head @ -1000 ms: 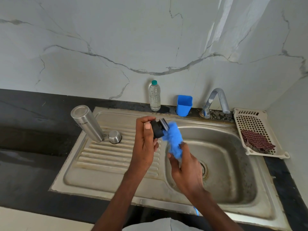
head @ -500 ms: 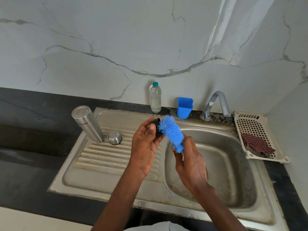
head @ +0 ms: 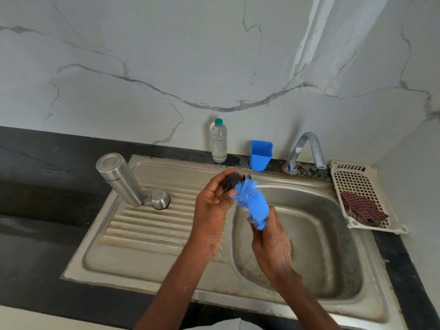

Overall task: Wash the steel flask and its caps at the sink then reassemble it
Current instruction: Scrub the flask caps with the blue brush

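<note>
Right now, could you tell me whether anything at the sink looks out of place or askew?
Nothing stands out. The steel flask stands upside down on the drainboard, apparently draining, beside its steel cap.

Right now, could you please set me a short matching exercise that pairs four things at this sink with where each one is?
Things:
1. steel flask
2. steel cap
3. black cap
4. checked cloth

Places:
A. in the white basket
B. held in the left hand
C. upside down on the drainboard, leaning
D. on the drainboard, right of the flask

Pairs: 1-C, 2-D, 3-B, 4-A
</note>
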A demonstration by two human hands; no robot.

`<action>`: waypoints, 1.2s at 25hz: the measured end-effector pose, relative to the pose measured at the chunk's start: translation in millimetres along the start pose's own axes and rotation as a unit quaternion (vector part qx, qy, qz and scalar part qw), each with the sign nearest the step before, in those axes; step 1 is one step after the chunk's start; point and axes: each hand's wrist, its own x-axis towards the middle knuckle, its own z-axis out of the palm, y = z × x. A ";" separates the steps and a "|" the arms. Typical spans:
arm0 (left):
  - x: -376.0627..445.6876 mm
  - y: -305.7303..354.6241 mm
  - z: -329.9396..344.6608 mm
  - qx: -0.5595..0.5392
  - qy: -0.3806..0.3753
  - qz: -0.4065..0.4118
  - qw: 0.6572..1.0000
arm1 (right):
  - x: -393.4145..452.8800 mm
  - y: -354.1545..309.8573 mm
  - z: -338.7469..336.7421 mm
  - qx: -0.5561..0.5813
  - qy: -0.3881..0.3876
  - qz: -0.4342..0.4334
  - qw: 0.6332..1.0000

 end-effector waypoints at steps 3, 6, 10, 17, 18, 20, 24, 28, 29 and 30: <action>1.8 4.9 5.3 -0.012 -0.025 0.021 0.999 | 7.4 -7.0 1.7 0.023 0.020 0.045 0.999; 2.4 2.5 2.6 0.018 -0.021 0.044 0.999 | 2.7 -7.5 2.2 0.011 0.030 0.049 0.998; 2.0 2.7 3.8 0.030 -0.021 0.048 0.998 | 11.2 -10.7 -0.9 -0.009 0.021 0.051 0.998; -1.4 -2.8 6.0 0.051 -0.003 0.037 0.998 | 15.5 -21.6 -4.1 -0.075 0.067 0.062 0.993; -3.0 -4.6 7.8 0.049 0.008 0.033 0.998 | 19.3 -25.7 -5.4 -0.085 0.072 0.066 0.992; -2.5 -5.4 8.3 0.043 0.035 0.039 0.998 | 16.6 -26.3 -4.3 -0.093 0.055 0.062 0.992; 3.9 -3.0 4.9 0.043 0.063 0.045 0.996 | -2.3 -10.0 0.1 -0.111 0.006 0.067 0.991; 0.1 -1.9 10.8 0.078 0.048 0.048 0.995 | 13.6 -19.3 -2.6 -0.077 0.058 0.110 0.989; -1.4 -2.8 12.4 0.080 0.049 0.048 0.994 | 18.5 -22.2 -3.2 -0.076 0.069 0.108 0.989; -2.3 -3.2 13.1 0.082 0.052 0.049 0.994 | 20.6 -24.0 -3.7 -0.079 0.071 0.103 0.989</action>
